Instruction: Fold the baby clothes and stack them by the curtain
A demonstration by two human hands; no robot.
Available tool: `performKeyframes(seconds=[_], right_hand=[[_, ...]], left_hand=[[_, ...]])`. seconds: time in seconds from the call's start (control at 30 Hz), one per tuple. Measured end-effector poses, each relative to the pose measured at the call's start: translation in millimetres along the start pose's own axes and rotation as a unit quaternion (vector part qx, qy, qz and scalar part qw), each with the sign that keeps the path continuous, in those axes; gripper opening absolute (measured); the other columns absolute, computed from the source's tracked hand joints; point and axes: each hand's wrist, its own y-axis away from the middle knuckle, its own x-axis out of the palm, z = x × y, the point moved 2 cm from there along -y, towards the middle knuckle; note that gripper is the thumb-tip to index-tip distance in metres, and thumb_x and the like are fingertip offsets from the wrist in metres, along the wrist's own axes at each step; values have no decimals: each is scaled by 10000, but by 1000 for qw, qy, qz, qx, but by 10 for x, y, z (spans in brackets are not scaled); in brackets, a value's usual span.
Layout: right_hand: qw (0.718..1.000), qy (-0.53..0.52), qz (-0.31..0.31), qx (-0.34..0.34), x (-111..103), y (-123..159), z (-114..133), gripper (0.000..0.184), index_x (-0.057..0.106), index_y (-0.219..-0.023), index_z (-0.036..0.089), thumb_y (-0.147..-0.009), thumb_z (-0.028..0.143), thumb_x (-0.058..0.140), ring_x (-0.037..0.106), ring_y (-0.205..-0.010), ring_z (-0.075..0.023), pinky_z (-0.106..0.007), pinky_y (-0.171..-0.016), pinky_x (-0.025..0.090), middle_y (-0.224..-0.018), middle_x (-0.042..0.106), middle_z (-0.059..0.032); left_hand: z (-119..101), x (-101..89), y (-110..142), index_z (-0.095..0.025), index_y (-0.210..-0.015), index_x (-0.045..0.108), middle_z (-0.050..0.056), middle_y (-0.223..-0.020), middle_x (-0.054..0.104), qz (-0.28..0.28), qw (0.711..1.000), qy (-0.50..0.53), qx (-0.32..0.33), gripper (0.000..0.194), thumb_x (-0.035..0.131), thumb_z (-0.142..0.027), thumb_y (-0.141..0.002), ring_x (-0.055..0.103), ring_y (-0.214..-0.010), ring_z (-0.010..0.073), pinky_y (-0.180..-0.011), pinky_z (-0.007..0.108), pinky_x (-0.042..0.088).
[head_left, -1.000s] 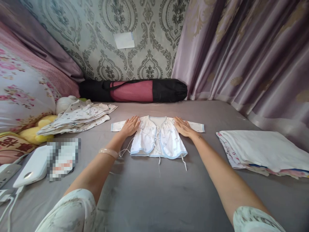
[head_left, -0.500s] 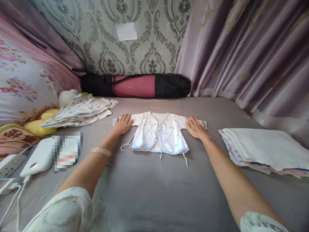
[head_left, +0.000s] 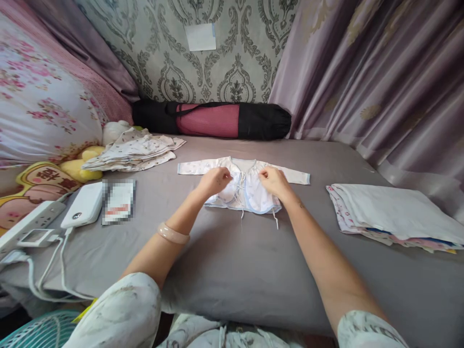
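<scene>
From where I stand, the small white shirt [head_left: 255, 197] lies spread on the grey sheet [head_left: 232, 261], its blue-edged sleeves stretched out to both sides; the left hand [head_left: 216, 181] is over one side of its front and the right hand [head_left: 274, 182] over the other, well apart from each other, with the white ties [head_left: 239, 186] between them; the fingers of both are curled inward, but I can't tell whether they have closed on any fabric; a folded white cloth [head_left: 391, 210] tops a stack off to the right; over on the left are the patterned cloths [head_left: 136, 152], and nearer the person, a white device [head_left: 85, 205] sits just beside a blurred packet [head_left: 119, 202].
</scene>
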Motion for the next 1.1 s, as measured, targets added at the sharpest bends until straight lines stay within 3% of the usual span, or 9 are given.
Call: performKeyframes(seconds=[0.13, 0.3, 0.43, 0.53, 0.67, 0.8, 0.93, 1.0, 1.1], right_hand=[[992, -7, 125, -12, 211, 153, 369, 175, 685, -912, 200, -836, 308, 570, 646, -952, -215, -247, -731, 438, -1000, 721, -78], [987, 21, 154, 29, 259, 274, 443, 343, 633, -1061, 158, -796, 375, 627, 648, -1002, -253, -255, -699, 435, -1133, 678, -146], [987, 45, 148, 37, 242, 310, 484, 267, 645, -1034, 143, -809, 257, 559, 660, -994, -286, -282, -711, 453, -1087, 689, -172], [989, 73, 126, 33, 249, 349, 544, 296, 633, -1086, 117, -837, 229, 518, 649, -1024, -307, -309, -770, 472, -1118, 669, -206], [989, 91, 111, 30, 297, 392, 583, 329, 624, -1132, 115, -857, 245, 499, 642, -1044, -295, -306, -818, 484, -1149, 651, -207], [993, 80, 82, 34, 347, 340, 506, 277, 668, -1047, 132, -821, 205, 525, 663, -1001, -283, -288, -780, 495, -1068, 688, -192], [984, -87, 124, 92, 361, 222, 310, 97, 658, -693, 178, -766, 182, 593, 690, -732, -231, -260, -634, 501, -680, 685, -84], [948, -237, 147, 157, 342, 174, 218, 149, 598, -608, 189, -751, 148, 610, 641, -574, -167, -227, -555, 491, -533, 603, -7], [869, -416, 149, 224, 287, 132, 167, 183, 568, -605, 185, -754, 85, 599, 561, -469, -98, -188, -498, 478, -493, 564, 40]], left_hand=[[-258, 217, 135, -189, -811, 678, 59, -827, 703, 75, 997, 18, -31, 125, 646, -309, -789, 647, -781, 202, -689, 282, 465], [-273, 351, 288, -175, -840, 661, 75, -829, 690, 55, 996, -7, -73, 205, 706, -351, -745, 648, -827, 226, -702, 293, 472], [-300, 361, 385, -157, -865, 651, 108, -869, 670, 26, 996, -50, -71, 110, 594, -213, -790, 636, -887, 239, -768, 321, 474], [-330, 372, 458, -147, -869, 646, 131, -891, 649, 32, 996, -69, -55, 152, 544, -137, -756, 621, -888, 245, -787, 338, 479], [-335, 431, 522, -163, -853, 629, 135, -904, 624, 9, 996, -81, -30, 185, 530, -100, -711, 598, -876, 245, -817, 366, 485], [-290, 484, 517, -181, -796, 623, 130, -842, 614, -38, 995, -77, -44, 167, 476, -106, -773, 595, -827, 241, -795, 383, 478], [-249, 431, 496, -186, -817, 632, 106, -823, 640, -69, 994, -23, -86, 177, 459, -163, -844, 604, -818, 230, -754, 355, 463], [-257, 375, 491, -188, -844, 636, 93, -843, 661, -91, 990, 6, -110, 166, 471, -197, -870, 610, -828, 224, -746, 339, 454], [-313, 314, 479, -199, -861, 646, 74, -875, 680, -123, 984, 43, -123, 168, 490, -252, -898, 614, -827, 207, -741, 318, 446]])
